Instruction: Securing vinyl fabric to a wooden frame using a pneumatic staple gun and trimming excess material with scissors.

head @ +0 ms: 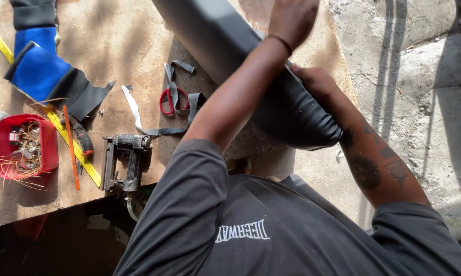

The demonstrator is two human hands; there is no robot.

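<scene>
Holding the long black padded cushion [287, 110] across the edge of the wooden worktable [118, 41], I have my left hand [292, 20] laid over its upper side and my right hand [315, 82] gripping the rim near the rounded end. My left fingers fold over the far side of the cover, out of sight, so I cannot tell whether they are spread or bunched. My right fingers press together against the cover's edge, pinching the black material where it wraps under.

The rounded end hangs past the table edge beyond my right fingers, over the concrete floor [420, 61]. If my grip slackens, I judge that end could tip down and the cushion could slide off. If my right fingers let the material go, the stretched cover could relax and wrinkle at the curve. The staple gun [123, 161] sits close to the near table edge, well apart from both hands, and a jolt to the table might knock it off.

The cushion looks smooth and slightly glossy, taut over soft padding, plump at the rounded end and flatter toward my left fingers, lighter grey where sun falls on it. Off to the left of my left arm lie red-handled scissors [171, 97] among grey offcut strips [138, 110], and farther off a red tray [26, 145] of small bits.
</scene>
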